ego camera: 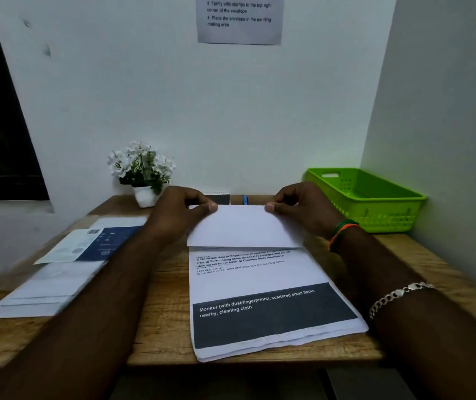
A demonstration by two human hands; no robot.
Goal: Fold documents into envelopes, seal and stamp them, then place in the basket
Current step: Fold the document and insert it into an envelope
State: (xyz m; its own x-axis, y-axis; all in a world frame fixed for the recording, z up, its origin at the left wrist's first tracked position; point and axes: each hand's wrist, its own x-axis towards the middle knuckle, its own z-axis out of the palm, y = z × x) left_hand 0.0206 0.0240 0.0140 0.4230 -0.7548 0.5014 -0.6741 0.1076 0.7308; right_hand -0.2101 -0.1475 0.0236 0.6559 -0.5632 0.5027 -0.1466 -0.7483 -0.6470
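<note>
On the top printed sheet (pixel 262 287) of the stack in front of me I can read "1) No visible dust or fingerprints on monitor surface", "2) Surrounding items reasonably arranged", "3) Cleaning tools returned to", then "TASK DESCRIPTION Wipe the monitor area and organize surrounding items", and in white on the dark band "Monitor (with dust/fingerprints), scattered small items nearby, cleaning cloth". The notice (pixel 239 18) taped to the wall reads "3 Firmly affix stamps to the top right corner of the envelope" and "4 Place the envelope in the pending mailing area"; its upper lines are cut off.

I count one stack of documents on the wooden worktop (pixel 161 298), one pile of white envelopes (pixel 49 287) to my left with a blue-and-white leaflet (pixel 92 243) lying over its far end, one green basket (pixel 366 197) at the far right corner, one potted white-flowered plant (pixel 141 171) by the wall, and one blue pen (pixel 245 199) just beyond my fingers.

Both arms reach forward. My left hand (pixel 182 212) pinches the left far corner of the folded-over top edge (pixel 242 226) of the sheet, thumb on top; my right hand (pixel 300 209) pinches the right far corner the same way. The folded part lies blank side up over the printed text. My right arm wears an orange-and-green thread band (pixel 342 230) and a silver chain bracelet (pixel 398 295).
</note>
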